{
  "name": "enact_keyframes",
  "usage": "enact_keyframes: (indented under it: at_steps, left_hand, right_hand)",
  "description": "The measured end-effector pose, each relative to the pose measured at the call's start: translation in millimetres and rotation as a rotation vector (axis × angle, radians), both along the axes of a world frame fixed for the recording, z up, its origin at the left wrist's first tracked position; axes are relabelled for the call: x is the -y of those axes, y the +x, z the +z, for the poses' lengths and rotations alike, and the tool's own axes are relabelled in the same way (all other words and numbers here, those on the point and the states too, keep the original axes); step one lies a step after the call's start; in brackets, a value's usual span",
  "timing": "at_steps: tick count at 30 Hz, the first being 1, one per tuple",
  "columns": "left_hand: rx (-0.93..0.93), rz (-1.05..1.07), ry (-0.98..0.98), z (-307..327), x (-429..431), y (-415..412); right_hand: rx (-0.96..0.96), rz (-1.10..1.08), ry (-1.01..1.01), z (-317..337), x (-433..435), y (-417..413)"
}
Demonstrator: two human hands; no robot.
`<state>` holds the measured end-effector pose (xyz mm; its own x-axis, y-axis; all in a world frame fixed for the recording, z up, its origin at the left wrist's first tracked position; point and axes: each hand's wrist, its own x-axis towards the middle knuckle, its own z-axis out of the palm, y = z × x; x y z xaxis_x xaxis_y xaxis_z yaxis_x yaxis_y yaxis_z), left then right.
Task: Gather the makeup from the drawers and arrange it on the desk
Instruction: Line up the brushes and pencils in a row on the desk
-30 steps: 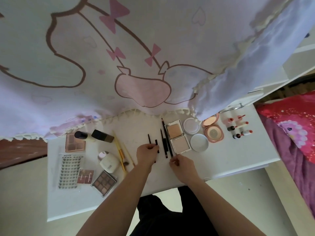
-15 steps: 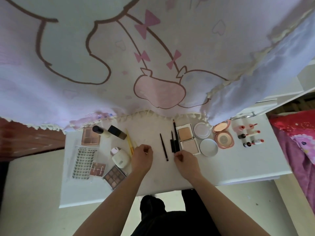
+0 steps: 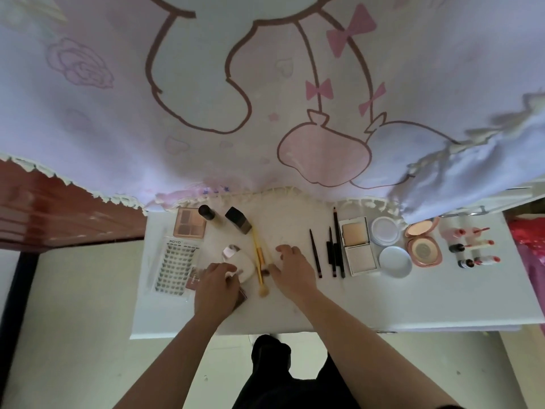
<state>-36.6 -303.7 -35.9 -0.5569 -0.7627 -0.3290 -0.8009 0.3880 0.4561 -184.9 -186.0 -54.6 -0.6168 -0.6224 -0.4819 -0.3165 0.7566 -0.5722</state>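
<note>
My left hand (image 3: 216,287) lies over the dark eyeshadow palette (image 3: 243,296), fingers curled at its far edge beside a white rounded case (image 3: 240,259). My right hand (image 3: 290,267) hovers spread and relaxed on the white desk (image 3: 413,302), thumb beside the yellow-handled brushes (image 3: 258,255). To its right lie dark pencils (image 3: 315,252), a square powder compact (image 3: 358,246), two round lids (image 3: 395,261), a pink compact (image 3: 423,243) and lipsticks (image 3: 474,246). Two foundation bottles (image 3: 239,221), a blush palette (image 3: 190,222) and a lash sheet (image 3: 175,261) sit at the left.
A pale cloth with pink bows (image 3: 265,98) hangs over the desk's back edge. A brown wooden surface (image 3: 59,208) is at the left and red bedding (image 3: 528,240) at the right. My dark-clothed legs show below the desk's front edge.
Both hands moved left, away from the pencils. The left hand went onto the eyeshadow palette; the right hand came over to the yellow brushes. The view also shifted.
</note>
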Motion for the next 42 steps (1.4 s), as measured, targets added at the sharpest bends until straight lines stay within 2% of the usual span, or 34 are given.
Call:
enact_keyframes:
  at_steps: [5, 8, 12, 15, 18, 21, 24, 27, 29, 33, 35, 38, 42]
  left_hand:
    - [-0.024, -0.262, -0.195, -0.8, 0.5, -7.7]
    - [0.006, -0.500, -0.269, -6.5, 4.5, -26.7]
    - [0.194, -0.877, -0.425, -12.0, 10.4, -59.7]
    - [0.406, -1.114, -0.479, -7.2, 7.7, -81.5]
    - [0.523, -1.232, -0.506, -5.1, 8.8, -101.4]
    - [0.545, -1.295, -0.524, -2.2, 7.3, -110.0]
    - [0.304, -1.179, -0.549, -5.4, 3.8, -112.3]
    - [-0.182, -0.863, -0.462, -12.4, -6.9, -115.9]
    - [-0.359, -0.618, -0.316, 0.3, -21.5, -120.5]
    - [-0.373, 0.065, 0.186, 16.0, -37.7, -124.3]
    - [-0.361, 0.299, 0.441, 9.9, -36.1, -119.8]
    - [-0.327, 0.468, 0.630, -0.5, -32.1, -110.0]
    - [-0.237, 0.482, 0.644, -16.2, -30.7, -101.6]
  right_hand:
    - [0.002, 0.011, 0.015, -2.9, 5.0, -3.2]
    - [0.100, -0.143, -0.013, 1.7, -4.6, -7.7]
    - [0.195, -0.343, -0.077, 10.7, -29.5, -21.5]
    - [0.235, -0.398, -0.080, 16.7, -50.7, -31.2]
    - [0.237, -0.470, -0.085, 21.5, -68.2, -40.3]
    - [0.225, -0.560, -0.114, 27.1, -78.1, -49.1]
    - [0.253, -0.677, -0.217, 35.3, -83.5, -55.5]
    - [0.290, -0.801, -0.374, 47.1, -87.2, -63.7]
    - [0.362, -0.848, -0.457, 53.7, -86.7, -69.5]
    - [0.555, -0.801, -0.552, 57.5, -80.6, -73.4]
    - [0.573, -0.712, -0.505, 53.7, -78.3, -71.0]
    - [0.551, -0.591, -0.353, 42.5, -77.1, -64.7]
    - [0.365, -0.458, -0.191, 23.2, -74.9, -54.9]
